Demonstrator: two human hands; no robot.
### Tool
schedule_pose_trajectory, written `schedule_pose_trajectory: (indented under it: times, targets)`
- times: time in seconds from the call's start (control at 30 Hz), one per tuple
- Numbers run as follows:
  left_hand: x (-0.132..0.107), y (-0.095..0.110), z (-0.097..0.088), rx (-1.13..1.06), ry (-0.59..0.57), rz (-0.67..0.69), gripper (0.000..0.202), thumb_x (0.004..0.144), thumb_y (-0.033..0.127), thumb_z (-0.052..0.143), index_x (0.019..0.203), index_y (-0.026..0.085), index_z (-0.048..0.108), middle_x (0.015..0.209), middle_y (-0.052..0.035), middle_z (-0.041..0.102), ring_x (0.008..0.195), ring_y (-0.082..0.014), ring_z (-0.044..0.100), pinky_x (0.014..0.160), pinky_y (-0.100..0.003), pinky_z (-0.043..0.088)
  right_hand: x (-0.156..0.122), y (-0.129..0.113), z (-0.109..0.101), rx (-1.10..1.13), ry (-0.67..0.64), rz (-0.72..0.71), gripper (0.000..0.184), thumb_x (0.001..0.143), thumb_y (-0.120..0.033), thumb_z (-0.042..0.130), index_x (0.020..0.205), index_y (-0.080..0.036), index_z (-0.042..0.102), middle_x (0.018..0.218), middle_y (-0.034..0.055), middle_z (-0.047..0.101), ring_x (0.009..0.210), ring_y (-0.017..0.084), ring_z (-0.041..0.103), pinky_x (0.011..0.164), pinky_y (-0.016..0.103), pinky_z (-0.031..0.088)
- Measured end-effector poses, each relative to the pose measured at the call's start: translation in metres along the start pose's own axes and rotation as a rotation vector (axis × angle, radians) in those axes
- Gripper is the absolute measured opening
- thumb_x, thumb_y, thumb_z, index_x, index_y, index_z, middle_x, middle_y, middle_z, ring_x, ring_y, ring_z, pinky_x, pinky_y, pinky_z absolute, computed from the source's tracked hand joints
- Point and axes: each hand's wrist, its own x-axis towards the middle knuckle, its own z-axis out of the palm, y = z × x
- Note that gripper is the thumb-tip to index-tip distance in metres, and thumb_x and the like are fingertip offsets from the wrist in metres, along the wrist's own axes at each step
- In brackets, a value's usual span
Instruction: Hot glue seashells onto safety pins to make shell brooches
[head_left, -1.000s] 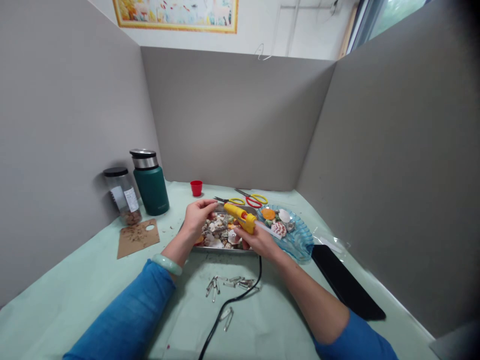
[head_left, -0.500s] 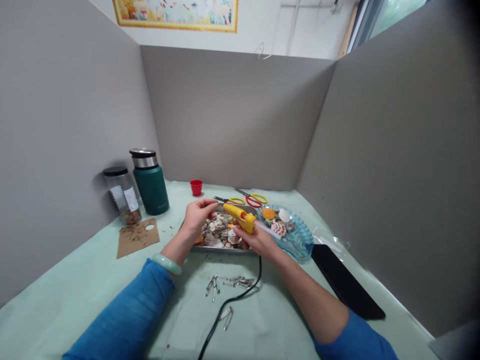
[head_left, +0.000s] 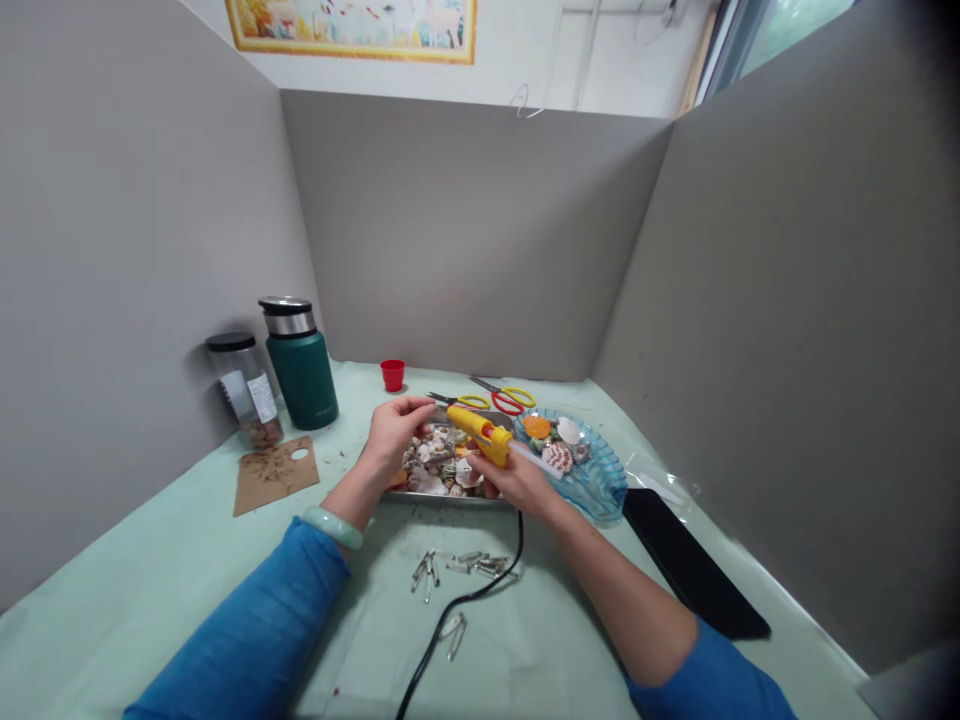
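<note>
My right hand (head_left: 514, 484) grips a yellow glue gun (head_left: 481, 433) whose nozzle points left toward my left hand (head_left: 394, 431). My left hand is pinched over a metal tray (head_left: 450, 496) full of small seashells (head_left: 441, 463); its fingertips hold something too small to make out. The gun's black cord (head_left: 457, 607) trails toward me across the table. A clear glue stick pokes out of the gun's back end toward a blue glass dish (head_left: 596, 480) holding larger shells.
Two scissors (head_left: 504, 399), a red cup (head_left: 392, 375), a green flask (head_left: 300, 363), a jar (head_left: 244, 389) and a brown card (head_left: 275, 473) lie behind and left. Safety pins (head_left: 454, 567) are scattered in front of the tray. A black phone (head_left: 694, 575) lies right. Grey partitions enclose the table.
</note>
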Motion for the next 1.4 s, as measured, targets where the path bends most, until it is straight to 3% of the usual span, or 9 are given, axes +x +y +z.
schedule_pose_trajectory:
  times: [1.4]
  targets:
    - [0.0021,-0.0061,-0.0017,0.016,-0.020,0.039,0.028,0.059,0.027,0.076,0.079,0.009,0.069,0.053,0.0012,0.060,0.044,-0.0082,0.050,0.047,-0.021,0.040,-0.0006,-0.0036,0.0009,-0.014,0.001,0.014,0.029,0.079,-0.041,0.058,0.092,-0.015,0.060,0.058,-0.0004,0.061,0.038,0.009,0.048,0.038,0.020,0.040]
